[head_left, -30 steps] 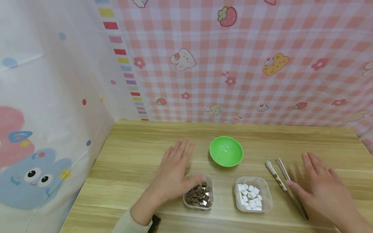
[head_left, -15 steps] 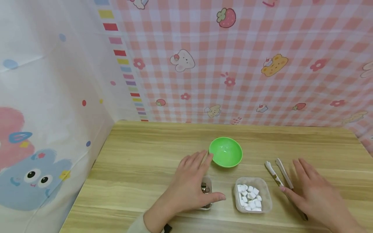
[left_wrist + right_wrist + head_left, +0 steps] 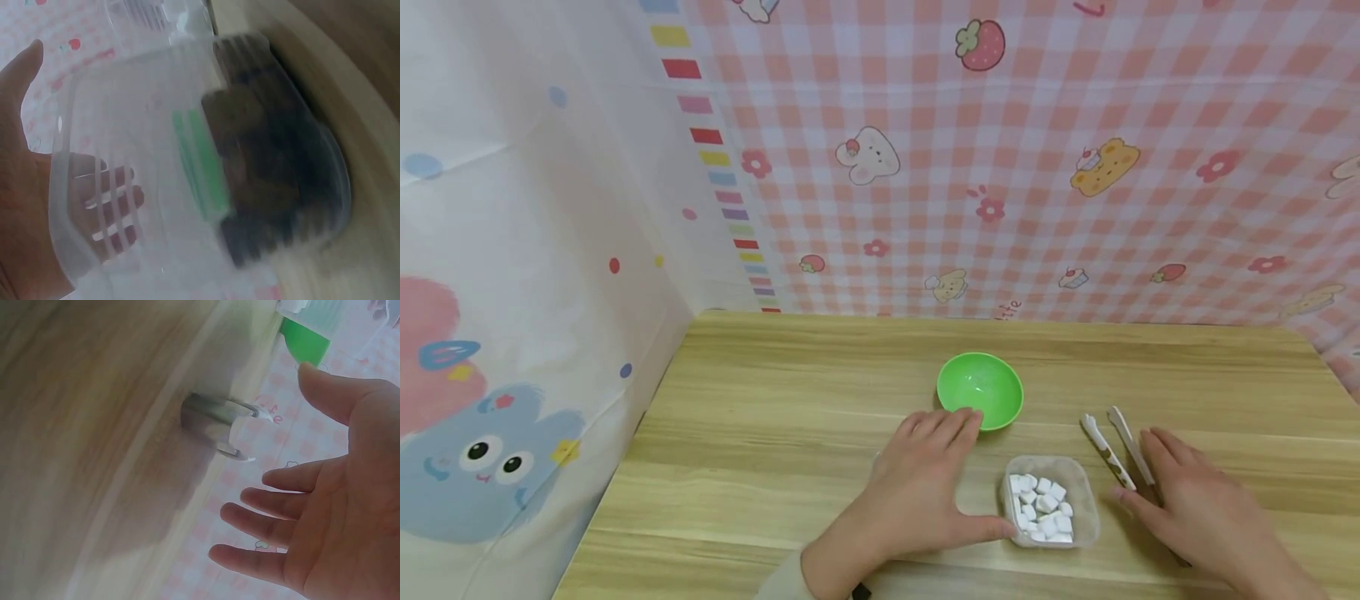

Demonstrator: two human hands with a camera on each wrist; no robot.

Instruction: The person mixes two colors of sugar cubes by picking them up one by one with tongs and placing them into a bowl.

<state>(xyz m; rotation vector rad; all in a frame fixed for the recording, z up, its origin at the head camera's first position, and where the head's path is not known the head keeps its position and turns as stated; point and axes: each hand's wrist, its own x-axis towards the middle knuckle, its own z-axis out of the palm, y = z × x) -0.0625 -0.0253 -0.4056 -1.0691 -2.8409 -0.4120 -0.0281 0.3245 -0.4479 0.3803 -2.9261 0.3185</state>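
My left hand (image 3: 917,492), fingers spread and thumb stretched out, hovers over a clear plastic container (image 3: 137,94) of dark brown cubes (image 3: 269,156). That hand hides the container from the head view. Its thumb tip lies by a second clear container (image 3: 1088,500) of white cubes (image 3: 1045,504), while its fingertips overlap the near rim of a green bowl (image 3: 973,387); contact cannot be told. My right hand (image 3: 1206,508) is held over a pair of tongs (image 3: 1105,450) with pale patterned handles. In the right wrist view its fingers are apart from the tongs (image 3: 212,419).
All of this stands on a wood-grain table (image 3: 737,400). A pink checked cloth (image 3: 925,108) hangs behind the table. Along the left side hangs a white cloth (image 3: 550,250) with cartoon figures.
My left hand has moved right, from beside the brown cubes' container to across it, covering it in the head view. My right hand has shifted left, closer over the tongs. Containers, bowl and tongs stay put.
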